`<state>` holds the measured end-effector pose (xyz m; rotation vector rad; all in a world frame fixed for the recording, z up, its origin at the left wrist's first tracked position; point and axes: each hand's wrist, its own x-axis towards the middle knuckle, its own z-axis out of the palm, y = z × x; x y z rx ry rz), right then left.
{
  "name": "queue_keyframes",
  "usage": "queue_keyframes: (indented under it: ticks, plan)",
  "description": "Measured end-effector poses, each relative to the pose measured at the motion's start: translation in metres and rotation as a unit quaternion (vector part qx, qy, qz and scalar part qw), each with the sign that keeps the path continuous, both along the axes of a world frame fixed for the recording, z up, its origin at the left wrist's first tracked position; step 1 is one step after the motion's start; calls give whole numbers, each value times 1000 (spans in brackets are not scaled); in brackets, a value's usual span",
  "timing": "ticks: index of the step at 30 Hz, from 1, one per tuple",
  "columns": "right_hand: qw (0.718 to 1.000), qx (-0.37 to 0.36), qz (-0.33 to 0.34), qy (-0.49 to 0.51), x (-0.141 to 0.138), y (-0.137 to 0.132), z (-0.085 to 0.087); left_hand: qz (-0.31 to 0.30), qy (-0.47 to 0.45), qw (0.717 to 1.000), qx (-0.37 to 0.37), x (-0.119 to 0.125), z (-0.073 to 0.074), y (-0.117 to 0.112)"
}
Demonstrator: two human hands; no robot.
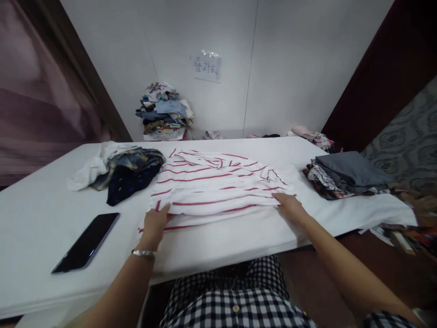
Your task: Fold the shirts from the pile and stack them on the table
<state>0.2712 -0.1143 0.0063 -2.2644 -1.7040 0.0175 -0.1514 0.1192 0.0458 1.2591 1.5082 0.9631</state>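
A white shirt with red stripes (211, 182) lies spread across the white-covered table (218, 248) in front of me, its near edge turned in a band. My left hand (155, 225) grips the near left corner of the cloth, fingers closed over it; a bracelet circles that wrist. At the near right edge, my right hand (290, 207) pinches the fabric between thumb and fingers. The band between my hands is slightly raised and wrinkled. Sleeves or loose folds bunch up toward the far side and the right.
Left of the shirt sits a heap of crumpled clothes (131, 171), with a black phone (87, 241) nearer me. Stacked garments (344, 173) stand at the right. Beyond the table, a tall clothes pile (165, 111) leans by the wall under a paper sign (207, 67).
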Motion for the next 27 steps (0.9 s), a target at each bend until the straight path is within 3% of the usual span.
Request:
queue_keyframes:
  ticks: [4,10,12,14,17,19,23,27]
  plan:
    - [999,-16,5,-38,4,-10,-11,10,131,991,-37,-18,-5,-5]
    - [999,18,-24,-10,8,-7,-4,44,87,994,43,-27,2,-8]
    - [999,36,-36,-17,6,-4,-5,38,120,989,82,-30,1,-8]
    - [998,25,-38,-36,4,-2,-10,-7,229,968,101,-35,-1,-9]
    - [999,-21,-26,-41,8,-5,-19,-99,405,903,110,-42,-3,-9]
    - [999,-45,-19,-17,14,-10,-23,-117,460,871,127,-46,-1,-10]
    - [996,-70,-19,42,15,-20,-14,-100,456,842,270,-43,6,-7]
    - [997,-28,46,57,-20,-7,13,-169,368,826,393,-18,4,-2]
